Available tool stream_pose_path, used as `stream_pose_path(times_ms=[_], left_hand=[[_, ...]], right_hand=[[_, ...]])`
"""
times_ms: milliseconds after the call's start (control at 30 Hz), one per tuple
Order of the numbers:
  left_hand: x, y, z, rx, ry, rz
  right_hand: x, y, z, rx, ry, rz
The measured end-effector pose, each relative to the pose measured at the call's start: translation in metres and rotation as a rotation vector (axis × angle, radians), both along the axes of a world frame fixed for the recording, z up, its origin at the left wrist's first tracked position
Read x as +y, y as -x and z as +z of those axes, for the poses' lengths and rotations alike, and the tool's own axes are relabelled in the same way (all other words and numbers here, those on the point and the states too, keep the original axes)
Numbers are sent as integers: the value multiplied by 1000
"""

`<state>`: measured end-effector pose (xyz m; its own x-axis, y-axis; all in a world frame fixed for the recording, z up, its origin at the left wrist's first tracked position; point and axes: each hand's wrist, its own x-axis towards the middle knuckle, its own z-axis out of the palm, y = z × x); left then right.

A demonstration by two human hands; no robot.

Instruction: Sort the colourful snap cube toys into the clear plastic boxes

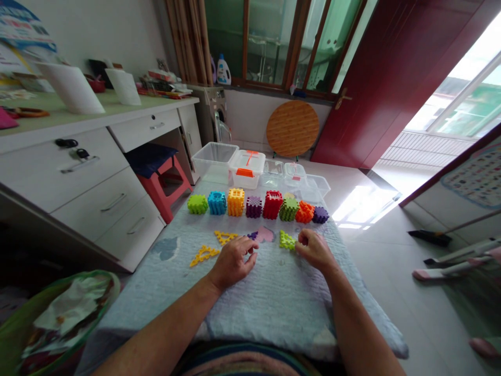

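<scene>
My left hand (235, 259) rests low over the cloth, its fingers loosely bent, with a gap between thumb and forefinger and nothing visible in them. Just beyond its fingertips lies a small purple plastic piece (253, 235), partly hidden by the hand. Two yellow triangular interlocking pieces, one nearer (204, 255) and one farther (226, 237), lie flat to its left. My right hand (314, 250) pinches the right edge of a light green triangular interlocking piece (287, 241), which is at the cloth. Behind both hands stands a row of assembled blocks, including a yellow block (236, 202) and a red block (273, 204).
Clear plastic boxes, one with orange latches (246, 169), stand along the table's far edge. The table wears a pale blue quilted cloth (274, 297). To the left are a white drawer desk (97, 177), a red stool (168, 183) and a green-rimmed bin (113, 284).
</scene>
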<state>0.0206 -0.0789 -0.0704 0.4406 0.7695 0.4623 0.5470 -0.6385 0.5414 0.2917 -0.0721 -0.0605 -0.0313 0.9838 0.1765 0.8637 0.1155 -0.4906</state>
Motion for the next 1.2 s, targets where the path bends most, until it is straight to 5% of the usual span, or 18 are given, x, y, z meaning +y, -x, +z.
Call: stream_pose_path(times_ms=[233,867,1200], left_hand=[[0,0,0,14,-3,-2],[0,0,0,17,-9,-6],[1,0,-3,40,64,-50]], right_hand=[[-3,-2,2,-113,152,72],[-2,4,0,-135,108,149],[-8,29,6,73,97,395]])
